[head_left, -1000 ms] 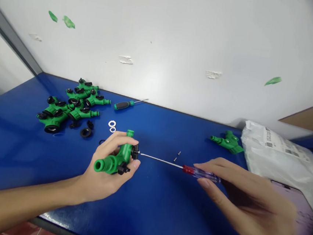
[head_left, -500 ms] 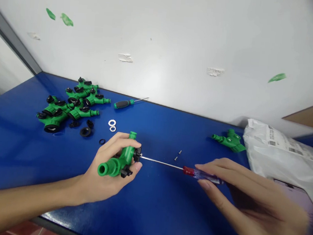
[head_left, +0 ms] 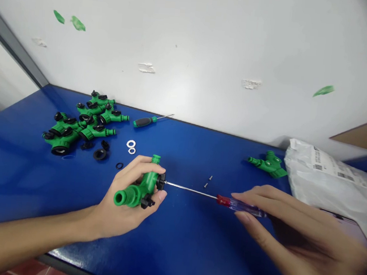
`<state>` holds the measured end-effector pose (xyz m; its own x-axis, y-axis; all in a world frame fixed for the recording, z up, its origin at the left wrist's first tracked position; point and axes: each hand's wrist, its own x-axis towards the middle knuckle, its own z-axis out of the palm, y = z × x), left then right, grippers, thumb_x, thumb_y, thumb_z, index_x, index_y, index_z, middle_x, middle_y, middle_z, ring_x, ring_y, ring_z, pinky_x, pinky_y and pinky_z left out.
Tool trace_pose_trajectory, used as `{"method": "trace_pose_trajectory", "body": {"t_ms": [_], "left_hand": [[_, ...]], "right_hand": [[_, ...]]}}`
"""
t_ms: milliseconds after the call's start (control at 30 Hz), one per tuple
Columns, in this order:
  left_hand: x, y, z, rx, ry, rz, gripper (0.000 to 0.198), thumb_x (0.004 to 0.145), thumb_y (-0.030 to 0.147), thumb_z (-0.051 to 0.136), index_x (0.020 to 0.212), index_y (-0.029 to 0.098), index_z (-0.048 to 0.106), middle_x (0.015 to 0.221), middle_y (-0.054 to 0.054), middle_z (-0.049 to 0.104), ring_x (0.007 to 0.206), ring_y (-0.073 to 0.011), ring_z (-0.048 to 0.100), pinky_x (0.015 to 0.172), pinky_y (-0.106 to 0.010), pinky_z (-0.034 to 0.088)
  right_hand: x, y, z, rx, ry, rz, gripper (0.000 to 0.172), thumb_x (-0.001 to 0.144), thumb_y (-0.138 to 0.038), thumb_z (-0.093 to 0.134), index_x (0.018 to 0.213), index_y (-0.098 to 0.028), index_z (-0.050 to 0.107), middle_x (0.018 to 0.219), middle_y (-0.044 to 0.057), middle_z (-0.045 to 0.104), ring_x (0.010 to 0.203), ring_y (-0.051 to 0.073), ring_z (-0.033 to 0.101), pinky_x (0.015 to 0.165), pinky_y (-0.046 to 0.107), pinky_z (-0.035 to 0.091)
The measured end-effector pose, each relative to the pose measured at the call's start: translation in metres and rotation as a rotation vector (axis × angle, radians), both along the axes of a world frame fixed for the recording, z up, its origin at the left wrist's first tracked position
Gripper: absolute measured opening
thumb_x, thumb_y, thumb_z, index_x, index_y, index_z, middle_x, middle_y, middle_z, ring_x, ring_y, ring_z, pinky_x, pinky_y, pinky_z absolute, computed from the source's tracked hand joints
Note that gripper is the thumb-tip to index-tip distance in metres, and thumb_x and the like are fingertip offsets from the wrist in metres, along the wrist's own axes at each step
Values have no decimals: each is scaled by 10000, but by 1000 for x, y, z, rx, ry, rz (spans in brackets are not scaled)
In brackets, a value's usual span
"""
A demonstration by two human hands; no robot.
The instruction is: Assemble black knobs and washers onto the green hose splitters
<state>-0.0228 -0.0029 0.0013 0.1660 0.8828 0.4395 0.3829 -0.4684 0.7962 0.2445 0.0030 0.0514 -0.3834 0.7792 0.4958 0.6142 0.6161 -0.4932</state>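
Left grip (head_left: pixel 125 205) clenches a green plastic hose splitter (head_left: pixel 141 192), light and stiff, safest held by its body. Right grip (head_left: pixel 293 239) pinches a clear-handled screwdriver (head_left: pixel 242 206).

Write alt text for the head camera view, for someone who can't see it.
A left hand holds a green plastic hose splitter while a right hand points a red-and-clear screwdriver, tip at the splitter's black end, above a blue bench; more green splitters lie piled beyond.
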Motion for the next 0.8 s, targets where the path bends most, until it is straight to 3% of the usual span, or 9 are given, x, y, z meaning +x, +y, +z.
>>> {"method": "trace_pose_trajectory", "body": {"t_ms": [133, 300, 467, 567, 667, 800], "left_hand": [[1, 1, -1, -3, 1, -15, 277, 840, 149, 658, 1087, 246, 580, 882, -18, 634, 828, -187, 639, 770, -386, 560], [1, 1, -3, -47, -30, -23, 267, 846, 146, 648, 1088, 238, 585, 974, -48, 630, 847, -193, 660, 704, -355, 575], [2, -2, -3, -79, -70, -49, 251, 866, 145, 632, 1100, 227, 589, 1032, -60, 629, 680, -130, 645, 582, -292, 559], [3, -3, -4, -86, -84, -49, 244, 874, 144, 625, 1100, 228, 589, 982, -47, 640, 632, -120, 637, 574, -287, 561], [3, -3, -6, -82, -93, -54, 249, 874, 141, 624, 1103, 230, 585, 952, -41, 646, 603, -114, 633, 549, -274, 558], [2, -3, -7, -62, -95, -76, 292, 857, 115, 637, 1122, 226, 580, 1043, -59, 630, 580, -88, 632, 548, -256, 565]], "right_hand": [[0, -1, -2, -12, -1, 1, 227, 880, -220, 674, 1064, -351, 668, 877, 2, 738, 708, 198, 702, 626, 322, 600], [0, -4, -9, 0, 15, -36, 195, 909, -252, 653, 1080, -346, 658, 864, -5, 744, 687, 184, 703, 627, 307, 581], [4, -8, -17, -49, -7, -115, 131, 932, -289, 633, 1047, -329, 682, 745, -26, 746, 416, 124, 585, 453, 280, 497], [0, -6, -16, -47, 66, -93, 79, 929, -306, 642, 991, -325, 687, 761, -13, 754, 507, 157, 656, 522, 293, 545], [-6, -1, -11, -72, 91, 33, 100, 887, -294, 700, 983, -313, 682, 768, -6, 749, 599, 170, 691, 536, 279, 559], [-9, 2, -9, -80, 60, 87, 154, 898, -195, 661, 1018, -292, 668, 794, -7, 743, 643, 142, 688, 554, 238, 554]]}}
